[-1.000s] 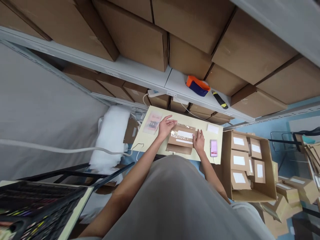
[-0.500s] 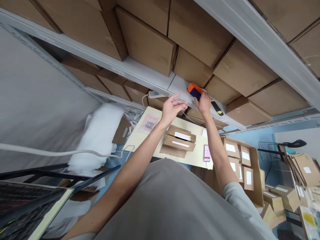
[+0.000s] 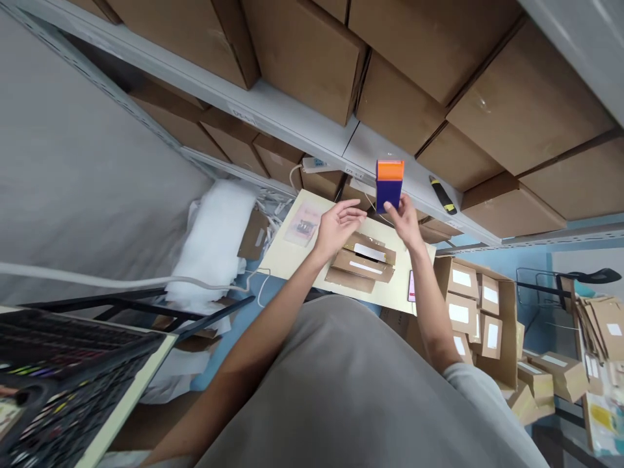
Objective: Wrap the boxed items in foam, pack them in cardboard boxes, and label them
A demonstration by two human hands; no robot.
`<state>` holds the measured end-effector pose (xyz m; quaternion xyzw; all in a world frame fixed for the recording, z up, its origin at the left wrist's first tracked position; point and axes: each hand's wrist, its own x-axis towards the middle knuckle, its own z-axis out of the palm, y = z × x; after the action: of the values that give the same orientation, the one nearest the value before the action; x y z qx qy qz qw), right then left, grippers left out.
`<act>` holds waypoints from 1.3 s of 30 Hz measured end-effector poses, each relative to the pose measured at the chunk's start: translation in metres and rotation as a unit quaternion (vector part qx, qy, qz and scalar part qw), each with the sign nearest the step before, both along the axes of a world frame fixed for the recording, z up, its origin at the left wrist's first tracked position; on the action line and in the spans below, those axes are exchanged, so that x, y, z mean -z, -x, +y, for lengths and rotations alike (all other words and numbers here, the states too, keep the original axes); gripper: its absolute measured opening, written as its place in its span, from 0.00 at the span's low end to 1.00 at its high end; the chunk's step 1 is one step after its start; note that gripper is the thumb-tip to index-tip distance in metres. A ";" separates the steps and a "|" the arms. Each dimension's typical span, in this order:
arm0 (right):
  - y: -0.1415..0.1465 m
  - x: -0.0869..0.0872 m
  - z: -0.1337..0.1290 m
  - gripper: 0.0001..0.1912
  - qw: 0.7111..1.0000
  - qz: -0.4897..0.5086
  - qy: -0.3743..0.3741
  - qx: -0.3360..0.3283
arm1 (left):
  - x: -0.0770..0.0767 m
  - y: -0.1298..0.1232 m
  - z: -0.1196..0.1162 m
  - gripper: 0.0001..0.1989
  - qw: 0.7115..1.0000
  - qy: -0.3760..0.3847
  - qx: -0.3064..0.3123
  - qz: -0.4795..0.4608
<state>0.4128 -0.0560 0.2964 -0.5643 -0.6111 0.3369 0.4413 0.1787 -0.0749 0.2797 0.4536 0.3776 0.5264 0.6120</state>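
My right hand (image 3: pixel 405 220) grips the lower end of an orange and dark blue tape dispenser (image 3: pixel 389 187), held upright in front of the shelf edge. To its left, my left hand (image 3: pixel 338 227) hangs above the cream table (image 3: pixel 283 250) with fingers apart and nothing in them. Below the hands on the table lies a small cardboard box (image 3: pixel 363 265) with white labels, its flaps partly raised. A phone (image 3: pixel 412 286) is partly hidden behind my right forearm.
A grey shelf (image 3: pixel 297 110) with large cartons (image 3: pixel 312 58) runs above the table. On it lies a black and yellow cutter (image 3: pixel 442 195). A big open carton (image 3: pixel 509 331) of labelled boxes stands at right, white foam wrap (image 3: pixel 212 234) at left.
My right hand has lifted the orange and blue dispenser off the shelf and brought it toward me, upright. The fingers of my left hand have spread a little. The camera view has shifted.
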 end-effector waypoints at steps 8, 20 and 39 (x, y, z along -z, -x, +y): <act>0.071 0.028 -0.093 0.27 0.990 0.128 0.049 0.036 | 0.018 0.011 -0.048 0.15 0.991 -0.056 -0.019 0.117; 0.077 0.027 -0.124 0.29 0.988 0.127 0.080 0.045 | 0.018 0.031 -0.057 0.14 0.976 -0.121 0.065 0.170; 0.004 0.005 -0.148 0.18 0.972 -0.212 0.000 -0.099 | -0.055 0.041 -0.020 0.10 0.932 -0.230 0.181 0.213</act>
<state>0.4085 -0.2036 0.2915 -0.5595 -0.7434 0.2520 0.2662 0.1379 -0.0950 0.3350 0.7442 0.2786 0.3701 0.4811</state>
